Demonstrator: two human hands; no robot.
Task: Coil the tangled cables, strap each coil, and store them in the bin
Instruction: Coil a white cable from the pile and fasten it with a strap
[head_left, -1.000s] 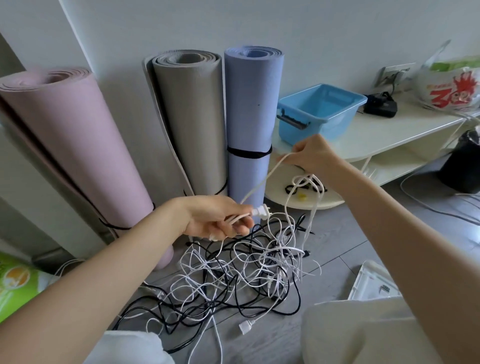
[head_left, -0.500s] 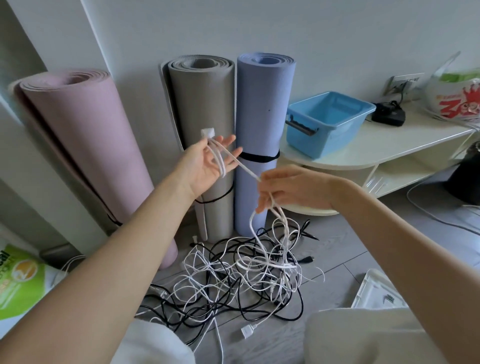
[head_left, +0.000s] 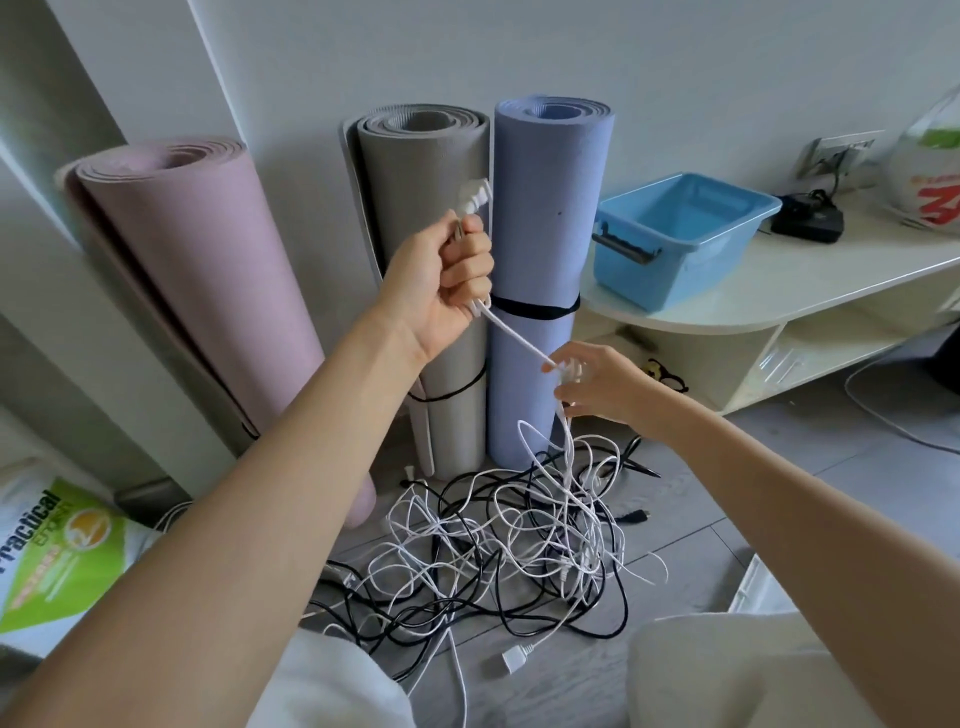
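White thin power cable (head_left: 511, 332), plug end clenched in raised left hand (head_left: 441, 280), runs taut to right hand (head_left: 597, 387) pinching it above floor tangle (head_left: 498, 545). Coiling begins; next, draw slack free and loop.

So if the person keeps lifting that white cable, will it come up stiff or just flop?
Probably floppy: the white cable runs straight only between the left hand and right hand, then droops in loose loops. It likely snags too, since it threads through the black cables on the floor. It looks thin, so probably light.
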